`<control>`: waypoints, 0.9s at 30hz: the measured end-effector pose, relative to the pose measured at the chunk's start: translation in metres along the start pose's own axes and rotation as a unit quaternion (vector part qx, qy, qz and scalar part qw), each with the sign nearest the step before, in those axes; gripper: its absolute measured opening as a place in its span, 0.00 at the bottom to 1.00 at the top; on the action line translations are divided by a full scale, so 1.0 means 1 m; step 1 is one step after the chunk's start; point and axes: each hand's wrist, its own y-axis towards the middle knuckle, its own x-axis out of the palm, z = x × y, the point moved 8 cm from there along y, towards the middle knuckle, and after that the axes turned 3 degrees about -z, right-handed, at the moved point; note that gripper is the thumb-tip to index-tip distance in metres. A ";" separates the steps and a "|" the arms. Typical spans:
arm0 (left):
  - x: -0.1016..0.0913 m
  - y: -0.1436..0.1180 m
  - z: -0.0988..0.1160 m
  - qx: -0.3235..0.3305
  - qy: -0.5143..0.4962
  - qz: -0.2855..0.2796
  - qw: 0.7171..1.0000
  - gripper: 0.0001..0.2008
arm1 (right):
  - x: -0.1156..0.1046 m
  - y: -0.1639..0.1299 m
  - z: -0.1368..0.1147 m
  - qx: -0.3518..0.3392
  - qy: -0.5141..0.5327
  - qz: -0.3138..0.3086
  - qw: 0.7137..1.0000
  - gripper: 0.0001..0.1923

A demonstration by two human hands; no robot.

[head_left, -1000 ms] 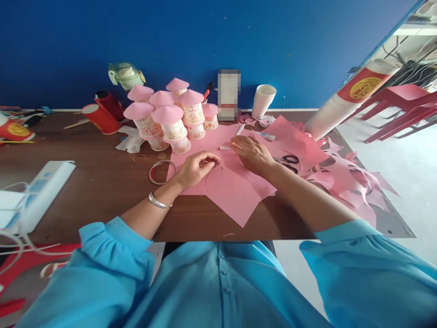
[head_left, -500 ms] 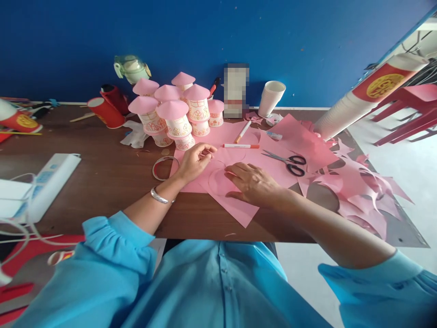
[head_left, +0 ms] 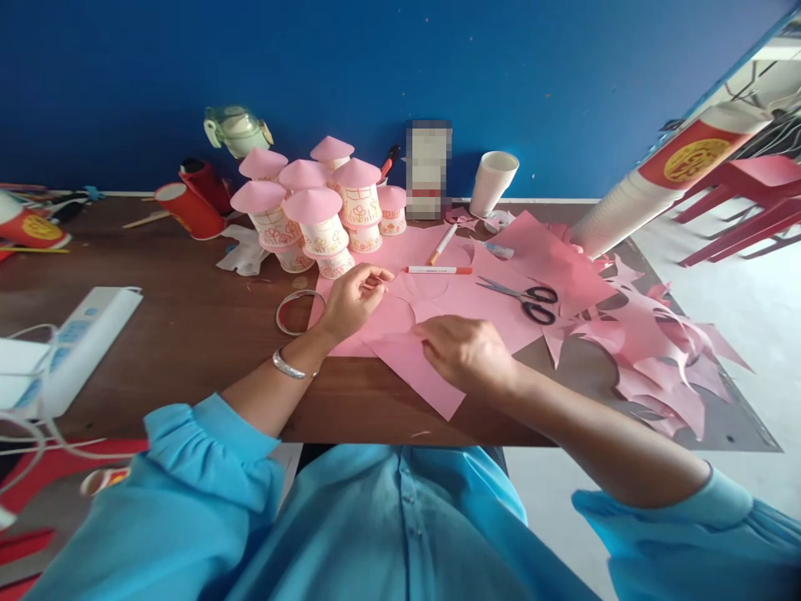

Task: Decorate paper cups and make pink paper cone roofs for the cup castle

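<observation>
My left hand [head_left: 355, 299] hovers over the left part of a large pink paper sheet [head_left: 431, 242], thumb and fingertips drawn together in a pinch. Whatever lies between them, if anything, is too small to make out. Lower right of it, my right hand [head_left: 466, 349] is curled, its thumb and forefinger pinched at the edge of pink paper [head_left: 400, 321] with a curved outline. A pointed piece of pink paper [head_left: 441, 391] reaches toward the table's front edge below. Above the hands lie an orange-ended marker [head_left: 438, 270] and a second marker [head_left: 443, 244]. Black-handled scissors [head_left: 522, 296] rest to the right.
Paper-cup towers with pink cone roofs [head_left: 313, 204] stand behind my left hand. A tape roll [head_left: 299, 312] lies beside my left wrist. Pink scraps [head_left: 657, 359] cover the right side, near a long cup stack [head_left: 626, 209]. White cups [head_left: 494, 182] stand by the wall; a power strip [head_left: 88, 346] lies left.
My right hand, spread flat over the pink paper before, has drawn its fingers into a pinch and moved slightly right. My left hand keeps nearly the same pose. The view has shifted a little.
</observation>
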 end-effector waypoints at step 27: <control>0.020 -0.018 0.004 -0.181 -0.189 -0.067 0.963 0.17 | -0.044 -0.078 0.139 0.156 -0.277 -0.017 0.948 0.17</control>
